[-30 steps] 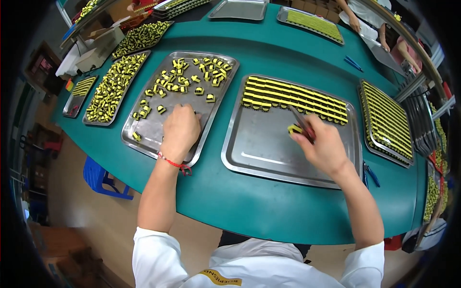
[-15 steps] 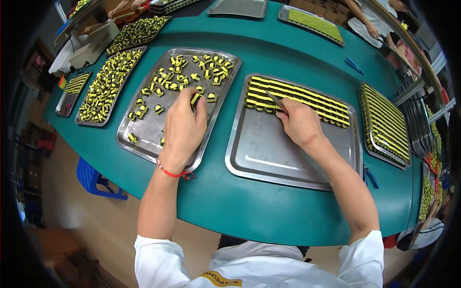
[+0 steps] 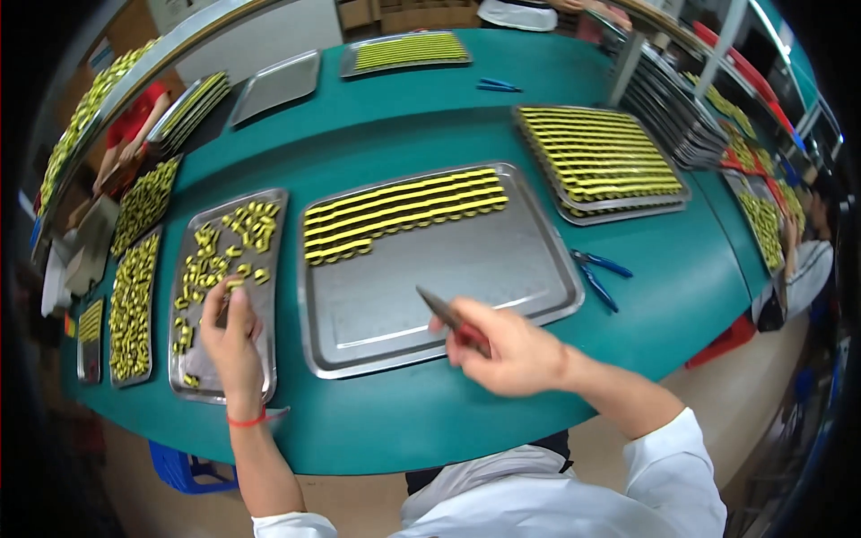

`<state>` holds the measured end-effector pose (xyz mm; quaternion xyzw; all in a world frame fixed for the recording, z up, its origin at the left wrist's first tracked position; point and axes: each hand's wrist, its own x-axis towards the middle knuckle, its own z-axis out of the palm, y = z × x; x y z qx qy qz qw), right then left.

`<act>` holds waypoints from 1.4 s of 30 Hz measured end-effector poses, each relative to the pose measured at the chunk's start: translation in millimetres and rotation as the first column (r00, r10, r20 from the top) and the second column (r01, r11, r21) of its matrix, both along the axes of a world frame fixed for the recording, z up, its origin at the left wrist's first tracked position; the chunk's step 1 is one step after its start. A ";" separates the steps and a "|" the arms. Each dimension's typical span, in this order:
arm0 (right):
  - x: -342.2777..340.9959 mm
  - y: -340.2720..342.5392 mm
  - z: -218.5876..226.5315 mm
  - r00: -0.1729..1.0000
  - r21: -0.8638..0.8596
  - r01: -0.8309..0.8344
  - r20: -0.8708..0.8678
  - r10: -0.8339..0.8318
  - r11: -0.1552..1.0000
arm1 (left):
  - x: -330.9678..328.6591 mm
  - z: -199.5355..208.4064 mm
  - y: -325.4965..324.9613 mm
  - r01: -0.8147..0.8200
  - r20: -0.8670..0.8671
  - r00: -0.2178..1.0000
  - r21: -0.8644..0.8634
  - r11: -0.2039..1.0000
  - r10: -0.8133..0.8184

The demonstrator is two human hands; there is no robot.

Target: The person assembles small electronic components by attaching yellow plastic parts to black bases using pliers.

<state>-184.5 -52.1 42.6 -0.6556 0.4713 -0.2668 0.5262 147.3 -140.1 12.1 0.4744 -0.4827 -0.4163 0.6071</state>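
Note:
My left hand (image 3: 235, 345) is over the tray of loose parts (image 3: 276, 305), thumb and forefinger pinched at a small yellow-and-black part (image 3: 235, 283). Other such parts lie scattered under and beyond it. In my right hand (image 3: 516, 350) is a pointed metal tool with a red handle (image 3: 471, 337); whether it is tweezers or pliers I cannot tell. Its dark tip points up and left, above the near half of the middle tray (image 3: 430, 309). Along the far side of that tray, yellow-and-black parts (image 3: 404, 211) stand in close rows, the nearest row only partly filled at the left.
Blue-handled pliers (image 3: 603, 273) lie right of the middle tray. Beyond them are stacked filled trays (image 3: 601, 161). Further left stands a tray heaped with loose parts (image 3: 133, 309). At the back are a bare tray (image 3: 278, 88) and a filled one (image 3: 408, 52). Other people work around the table.
My view has swung right. My right hand has drawn back from the rows toward the tray's near side, tool still in it. My left hand stays over the loose parts.

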 end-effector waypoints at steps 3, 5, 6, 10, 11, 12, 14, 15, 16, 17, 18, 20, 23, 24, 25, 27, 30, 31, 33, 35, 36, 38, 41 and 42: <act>-8.7 44.8 -15.8 0.894 0.220 -0.064 0.446 -0.042 0.974 | -38.7 28.3 36.4 0.052 0.040 0.998 -0.066 0.996 -0.050; -11.1 70.4 -21.3 0.814 0.317 -0.136 0.576 -0.077 0.938 | -71.6 30.8 67.4 0.092 0.145 0.986 -0.110 0.990 -0.076; -12.4 80.8 -23.3 0.733 0.366 -0.175 0.669 -0.127 0.914 | -90.3 32.7 81.7 0.089 0.205 0.977 -0.124 0.988 -0.063; -7.2 96.1 -23.8 0.594 0.509 -0.284 0.759 -0.268 0.813 | -130.8 7.9 119.4 0.319 0.368 0.896 -0.150 0.936 -0.247; -4.1 101.3 -19.0 0.607 0.549 -0.287 0.738 -0.295 0.785 | -135.3 2.7 128.1 0.314 0.376 0.895 -0.152 0.937 -0.239; -3.3 104.2 -19.8 0.601 0.576 -0.309 0.735 -0.314 0.757 | -139.0 -2.6 129.1 0.314 0.383 0.894 -0.163 0.935 -0.233; -4.5 106.5 -24.3 0.571 0.555 -0.402 0.774 -0.275 0.728 | -143.2 -15.2 128.9 0.291 0.390 0.901 -0.221 0.931 -0.189; -4.1 105.5 -24.4 0.581 0.592 -0.418 0.757 -0.299 0.689 | -143.7 -19.1 129.8 0.294 0.394 0.899 -0.225 0.929 -0.190; -2.8 105.0 -27.2 0.577 0.600 -0.422 0.756 -0.310 0.679 | -143.0 -21.9 131.8 0.299 0.396 0.898 -0.233 0.926 -0.190; -2.9 103.9 -29.0 0.588 0.605 -0.432 0.751 -0.300 0.668 | -143.1 -23.3 132.8 0.303 0.397 0.897 -0.229 0.925 -0.195; -2.8 102.8 -30.3 0.600 0.609 -0.441 0.746 -0.289 0.660 | -143.1 -25.1 133.4 0.306 0.395 0.896 -0.223 0.926 -0.201; -0.1 101.8 -32.2 0.602 0.614 -0.445 0.744 -0.290 0.652 | -142.9 -27.1 134.6 0.316 0.407 0.891 -0.240 0.918 -0.200; 2.8 101.5 -31.4 0.606 0.619 -0.446 0.740 -0.291 0.647 | -143.9 -24.5 140.6 0.312 0.409 0.885 -0.164 0.936 -0.223; 3.9 101.6 -30.8 0.608 0.622 -0.443 0.738 -0.293 0.646 | -143.8 -24.2 140.7 0.316 0.407 0.885 -0.163 0.935 -0.228; 5.6 101.7 -30.6 0.608 0.623 -0.440 0.736 -0.296 0.646 | -143.6 -23.9 140.3 0.328 0.408 0.883 -0.177 0.928 -0.234; 7.6 102.4 -32.3 0.574 0.619 -0.422 0.748 -0.333 0.663 | -143.8 -23.0 141.1 0.338 0.404 0.882 -0.190 0.922 -0.240; 2.0 101.8 -43.9 0.661 0.620 -0.418 0.709 -0.245 0.664 | -141.3 -22.7 141.1 0.344 0.400 0.882 -0.182 0.921 -0.251; 3.0 101.7 -46.3 0.663 0.618 -0.420 0.709 -0.240 0.665 | -139.8 -25.3 140.7 0.349 0.389 0.884 -0.181 0.919 -0.259; 4.1 101.4 -47.9 0.599 0.627 -0.440 0.738 -0.310 0.643 | -138.8 -25.5 137.3 0.354 0.375 0.888 -0.190 0.916 -0.265; 9.0 100.3 -40.5 0.624 0.609 -0.409 0.730 -0.279 0.680 | -136.9 -23.1 136.7 0.364 0.378 0.879 -0.134 0.922 -0.292; 11.1 99.4 -38.0 0.645 0.591 -0.379 0.721 -0.255 0.712 | -136.0 -22.7 136.2 0.362 0.379 0.880 -0.145 0.921 -0.286; 9.0 101.3 -41.2 0.625 0.528 -0.390 0.753 -0.204 0.754 | -134.5 -22.0 137.8 0.379 0.339 0.883 -0.110 0.919 -0.323; 14.1 107.0 -51.7 0.934 -0.079 0.225 0.300 -0.192 0.971 | -136.8 -21.1 141.7 0.409 0.229 0.891 -0.035 0.912 -0.391; 18.3 104.3 -53.0 0.934 -0.077 0.230 0.296 -0.198 0.970 | -138.7 -22.6 141.4 0.443 0.160 0.885 -0.006 0.896 -0.437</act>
